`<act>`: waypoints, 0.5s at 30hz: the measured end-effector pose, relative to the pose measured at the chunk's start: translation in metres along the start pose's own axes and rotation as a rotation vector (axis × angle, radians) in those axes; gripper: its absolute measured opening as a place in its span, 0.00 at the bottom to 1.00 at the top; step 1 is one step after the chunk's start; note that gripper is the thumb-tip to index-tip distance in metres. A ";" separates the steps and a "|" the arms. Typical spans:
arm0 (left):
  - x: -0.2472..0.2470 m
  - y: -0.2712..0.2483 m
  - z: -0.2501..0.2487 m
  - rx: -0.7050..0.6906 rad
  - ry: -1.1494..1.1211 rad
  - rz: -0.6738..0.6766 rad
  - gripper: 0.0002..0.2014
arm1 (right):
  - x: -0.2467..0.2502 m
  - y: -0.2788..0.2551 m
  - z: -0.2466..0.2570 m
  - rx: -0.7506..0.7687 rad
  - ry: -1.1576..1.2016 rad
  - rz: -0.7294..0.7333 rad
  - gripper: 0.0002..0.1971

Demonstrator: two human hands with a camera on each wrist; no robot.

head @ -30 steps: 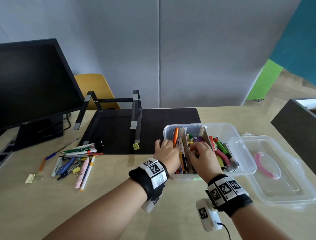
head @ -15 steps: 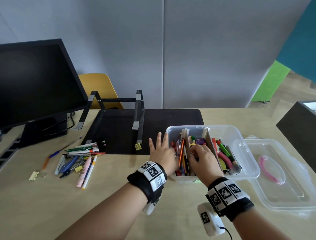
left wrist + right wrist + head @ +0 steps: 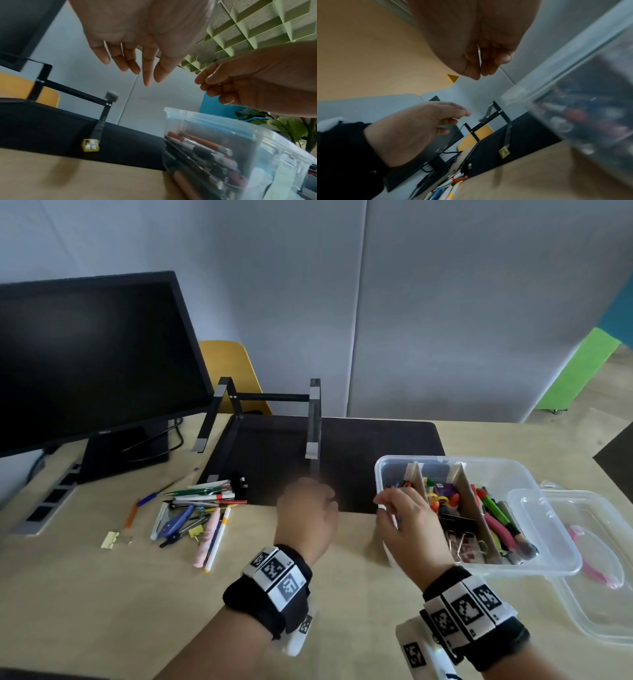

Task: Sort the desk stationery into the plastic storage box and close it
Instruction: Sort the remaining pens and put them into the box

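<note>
The clear plastic storage box (image 3: 496,463) stands open at the right, with cardboard dividers and pens, clips and markers inside. Its lid (image 3: 599,604) lies beside it on the right, a pink handle (image 3: 589,563) on it. A pile of pens and a compass (image 3: 198,508) lies on the desk at the left. My left hand (image 3: 308,487) hovers between pile and box, blurred; in the left wrist view its fingers (image 3: 147,75) are straight and hold nothing. My right hand (image 3: 387,505) hangs over the box's left end, fingers curled against the thumb (image 3: 471,70), nothing visible in them.
A black monitor (image 3: 85,354) stands at the back left, and a black laptop stand (image 3: 315,419) sits on a dark desk mat (image 3: 376,446). A yellow sharpener (image 3: 90,145) sits at the mat's front edge. A yellow binder clip (image 3: 110,539) lies left of the pile.
My left hand has come away from the box and moved left over the mat's front edge. My right hand has lifted out of the box's compartments to its left end.
</note>
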State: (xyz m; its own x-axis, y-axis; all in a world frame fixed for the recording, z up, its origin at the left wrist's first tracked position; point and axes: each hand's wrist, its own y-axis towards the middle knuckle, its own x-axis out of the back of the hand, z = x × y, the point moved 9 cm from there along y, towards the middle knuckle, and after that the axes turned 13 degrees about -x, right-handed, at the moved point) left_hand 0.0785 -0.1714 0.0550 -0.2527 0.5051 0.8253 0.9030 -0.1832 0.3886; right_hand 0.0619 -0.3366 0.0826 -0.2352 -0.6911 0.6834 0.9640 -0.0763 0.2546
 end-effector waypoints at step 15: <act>0.038 -0.074 0.199 0.343 0.161 0.338 0.10 | -0.200 -0.034 0.066 -0.195 -0.039 0.602 0.11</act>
State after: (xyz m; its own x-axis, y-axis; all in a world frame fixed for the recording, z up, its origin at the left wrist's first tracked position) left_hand 0.0716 0.0293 -0.0240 0.0470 0.3239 0.9449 0.9989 -0.0130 -0.0452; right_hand 0.0684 -0.1482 -0.0179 0.3544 -0.6277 0.6931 0.9328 0.1855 -0.3089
